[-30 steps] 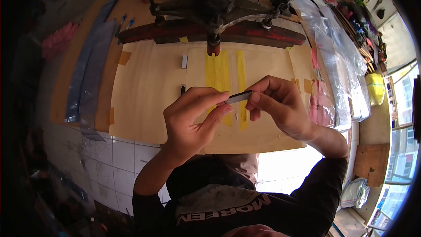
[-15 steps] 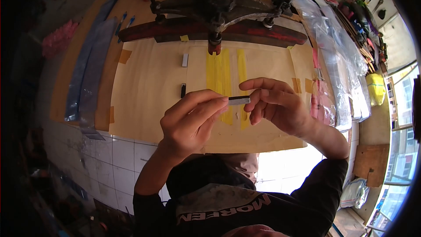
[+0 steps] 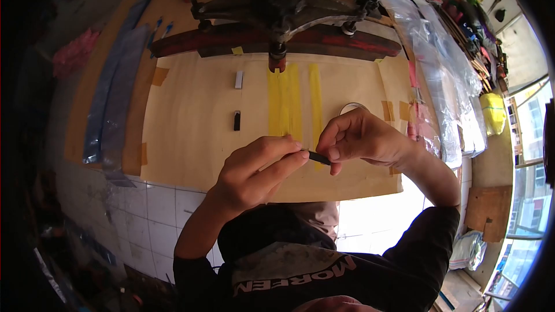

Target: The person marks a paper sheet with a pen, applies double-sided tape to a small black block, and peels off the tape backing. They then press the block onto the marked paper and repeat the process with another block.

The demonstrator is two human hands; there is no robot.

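Observation:
A short dark bar (image 3: 319,158) is held between my two hands over the front part of the brown board (image 3: 191,150). My left hand (image 3: 254,170) pinches one end between thumb and fingers. At the other end, my right hand (image 3: 361,141) grips it with thumb and curled fingers. Behind my right hand shows part of a round, pale-rimmed ring (image 3: 351,106), mostly hidden. On the board to the left lie a small pale block (image 3: 239,80) and a small black block (image 3: 237,120). Yellow tape strips (image 3: 283,101) run down the board's middle.
A heavy metal frame with a red and black bar (image 3: 347,40) spans the back of the board. Clear plastic sheeting (image 3: 430,52) lies along the right side, and bluish plastic strips (image 3: 118,92) along the left. A yellow bag (image 3: 492,115) stands farther right.
The bar has come lower and turned, its dark face now showing instead of its pale side. My right fingers have closed on its end. The ring behind my right hand has come into view.

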